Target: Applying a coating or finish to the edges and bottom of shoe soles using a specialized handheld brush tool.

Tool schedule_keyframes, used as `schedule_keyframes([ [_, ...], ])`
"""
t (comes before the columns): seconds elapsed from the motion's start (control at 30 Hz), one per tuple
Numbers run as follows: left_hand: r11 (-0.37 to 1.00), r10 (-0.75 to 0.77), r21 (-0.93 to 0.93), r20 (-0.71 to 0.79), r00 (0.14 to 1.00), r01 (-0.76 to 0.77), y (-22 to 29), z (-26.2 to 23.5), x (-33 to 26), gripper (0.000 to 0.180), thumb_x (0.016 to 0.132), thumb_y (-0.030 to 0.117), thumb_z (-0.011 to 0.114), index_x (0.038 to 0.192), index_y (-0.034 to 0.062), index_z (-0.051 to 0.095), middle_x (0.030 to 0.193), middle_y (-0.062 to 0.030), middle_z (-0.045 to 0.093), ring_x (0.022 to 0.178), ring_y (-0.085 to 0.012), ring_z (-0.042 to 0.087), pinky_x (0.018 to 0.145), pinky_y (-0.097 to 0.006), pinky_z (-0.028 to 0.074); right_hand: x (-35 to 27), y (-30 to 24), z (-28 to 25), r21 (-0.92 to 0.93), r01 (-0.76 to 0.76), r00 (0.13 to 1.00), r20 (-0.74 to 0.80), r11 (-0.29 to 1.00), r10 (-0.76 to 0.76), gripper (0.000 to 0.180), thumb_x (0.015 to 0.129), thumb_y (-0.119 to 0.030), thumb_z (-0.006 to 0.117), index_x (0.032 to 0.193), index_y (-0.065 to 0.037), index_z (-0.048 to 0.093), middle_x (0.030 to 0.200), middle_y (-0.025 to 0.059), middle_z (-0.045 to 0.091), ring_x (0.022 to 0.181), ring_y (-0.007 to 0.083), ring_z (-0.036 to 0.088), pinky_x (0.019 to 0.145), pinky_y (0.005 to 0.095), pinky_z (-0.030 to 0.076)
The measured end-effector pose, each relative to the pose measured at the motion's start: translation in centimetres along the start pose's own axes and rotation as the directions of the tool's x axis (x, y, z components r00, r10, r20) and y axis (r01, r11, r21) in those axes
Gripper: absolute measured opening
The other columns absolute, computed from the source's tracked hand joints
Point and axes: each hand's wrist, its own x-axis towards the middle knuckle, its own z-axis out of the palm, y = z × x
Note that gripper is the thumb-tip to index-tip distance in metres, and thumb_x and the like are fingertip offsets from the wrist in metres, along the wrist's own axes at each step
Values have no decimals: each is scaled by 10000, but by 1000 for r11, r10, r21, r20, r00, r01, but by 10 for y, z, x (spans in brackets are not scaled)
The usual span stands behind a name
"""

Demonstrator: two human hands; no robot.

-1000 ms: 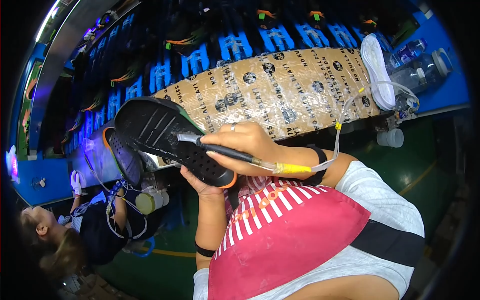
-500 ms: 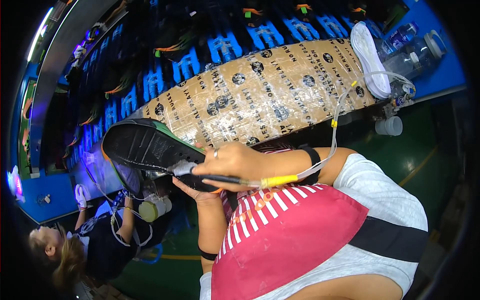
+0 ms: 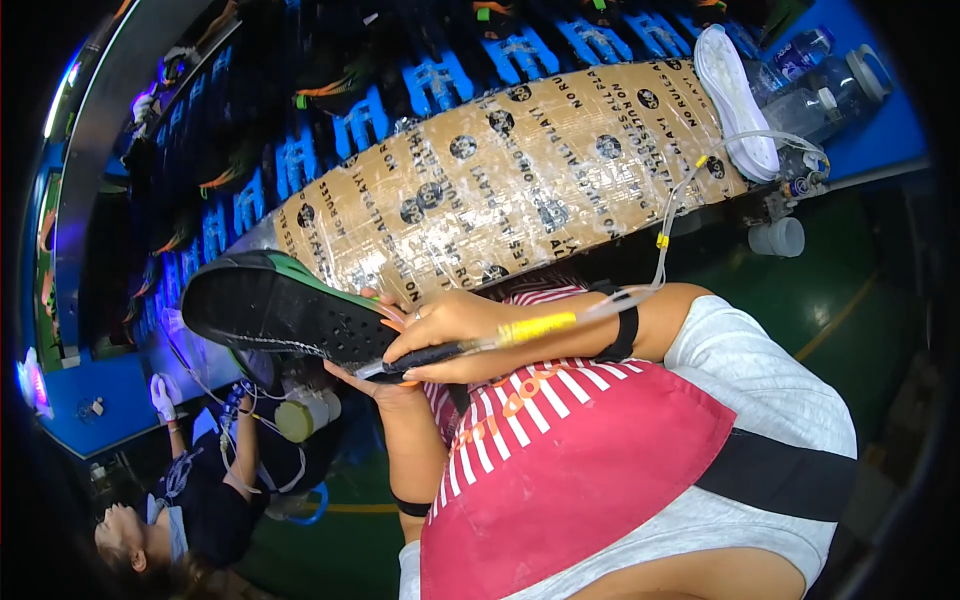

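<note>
A black shoe (image 3: 262, 312) with green along its upper edge lies bottom up, its toe pointing left and its heel toward me. My left hand (image 3: 385, 392) grips it from beneath at the heel, partly hidden behind the shoe and my other hand. In my right hand (image 3: 455, 335), which wears a ring, is a dark-handled brush (image 3: 425, 357). The pale brush tip touches or nearly touches the heel's near edge. From the handle's yellow-banded end a clear tube (image 3: 662, 235) runs up to the right. Small holes dot the heel part of the shoe's bottom.
A taped cardboard sheet (image 3: 480, 190) covers the bench ahead. On its right lie a white shoe sole (image 3: 735, 100) and bottles (image 3: 808, 115); a cup (image 3: 776, 238) hangs below. Blue racks (image 3: 440, 82) line the far side. At lower left a co-worker (image 3: 200, 490) sits near another pot (image 3: 300, 418).
The brush has moved from the middle of the shoe's bottom to the heel's near edge. The shoe has shifted slightly left and tilted, showing the heel holes. The co-worker's head has moved.
</note>
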Motion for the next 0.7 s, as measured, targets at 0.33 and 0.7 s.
schedule_keyframes([
  [0.33,993,28,111,38,999,-32,14,4,5,746,667,535,668,1254,143,427,1191,-159,458,1077,-340,414,925,-418,393,-1,1,-14,26,-162,968,199,986,154,270,720,-131,683,982,-73,651,768,106,628,696,209,609,607,295,459],
  [0.7,987,-69,146,57,996,60,25,11,2,787,634,563,677,1238,128,423,1141,-167,470,1056,-323,420,927,-427,366,1,-1,-15,57,-96,966,246,994,79,235,728,-117,685,956,-65,658,749,104,623,665,217,602,603,300,453],
])
